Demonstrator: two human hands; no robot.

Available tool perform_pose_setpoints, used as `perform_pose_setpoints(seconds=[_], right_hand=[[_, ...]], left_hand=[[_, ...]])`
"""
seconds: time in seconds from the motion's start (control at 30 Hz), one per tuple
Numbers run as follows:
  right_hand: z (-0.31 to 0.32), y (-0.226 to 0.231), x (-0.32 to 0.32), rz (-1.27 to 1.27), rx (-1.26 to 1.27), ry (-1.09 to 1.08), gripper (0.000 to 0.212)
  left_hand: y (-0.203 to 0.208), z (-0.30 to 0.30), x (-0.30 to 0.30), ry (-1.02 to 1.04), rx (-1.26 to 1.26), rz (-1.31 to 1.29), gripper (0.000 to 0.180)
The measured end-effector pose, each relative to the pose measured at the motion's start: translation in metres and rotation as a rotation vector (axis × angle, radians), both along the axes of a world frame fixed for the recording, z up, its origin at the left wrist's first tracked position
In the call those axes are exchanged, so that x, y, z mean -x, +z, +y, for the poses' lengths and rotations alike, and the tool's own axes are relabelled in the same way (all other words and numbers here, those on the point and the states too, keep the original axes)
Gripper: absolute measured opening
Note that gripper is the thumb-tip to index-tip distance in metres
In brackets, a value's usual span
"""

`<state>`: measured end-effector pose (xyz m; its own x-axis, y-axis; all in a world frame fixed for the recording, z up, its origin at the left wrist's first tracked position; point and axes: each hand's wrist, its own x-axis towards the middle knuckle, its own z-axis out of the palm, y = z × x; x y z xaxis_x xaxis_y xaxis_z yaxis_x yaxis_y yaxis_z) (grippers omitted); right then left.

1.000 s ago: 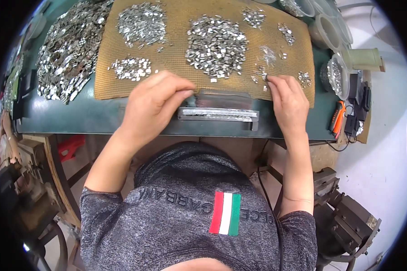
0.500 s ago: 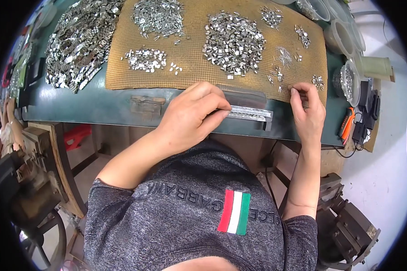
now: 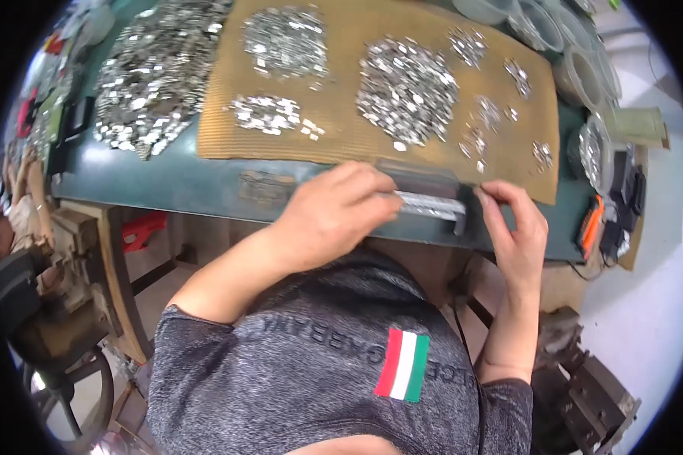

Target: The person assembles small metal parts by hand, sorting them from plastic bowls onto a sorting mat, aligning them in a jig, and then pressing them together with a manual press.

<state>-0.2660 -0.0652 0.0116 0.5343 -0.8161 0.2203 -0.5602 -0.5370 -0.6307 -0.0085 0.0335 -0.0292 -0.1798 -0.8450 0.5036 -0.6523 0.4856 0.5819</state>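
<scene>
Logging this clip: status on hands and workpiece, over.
Left hand fingers on long grey metal tray of small silver parts. Right hand pinching its right end. Nothing in the way.

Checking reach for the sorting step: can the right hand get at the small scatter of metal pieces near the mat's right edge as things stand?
Probably yes. The right hand sits at the right end of the metal strip, and the scatter of metal pieces lies just beyond it on the brown mat, with nothing between them.

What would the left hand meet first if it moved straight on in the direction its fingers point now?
Probably the right hand: the left hand points along the metal strip holder toward it; depth is unclear.
</scene>
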Motion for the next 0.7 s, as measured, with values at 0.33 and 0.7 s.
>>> perform_pose_setpoints(seconds=[0.33,0.7], right_hand=[[0.004,-0.006,-0.005,-0.016,-0.019,0.03,0.014],[0.006,0.007,-0.014,0.012,-0.091,0.036,0.014]], left_hand=[[0.016,-0.023,-0.055,0.211,-0.011,-0.164,0.019],[-0.004,-0.09,-0.095,0.27,-0.022,-0.409,0.012]])
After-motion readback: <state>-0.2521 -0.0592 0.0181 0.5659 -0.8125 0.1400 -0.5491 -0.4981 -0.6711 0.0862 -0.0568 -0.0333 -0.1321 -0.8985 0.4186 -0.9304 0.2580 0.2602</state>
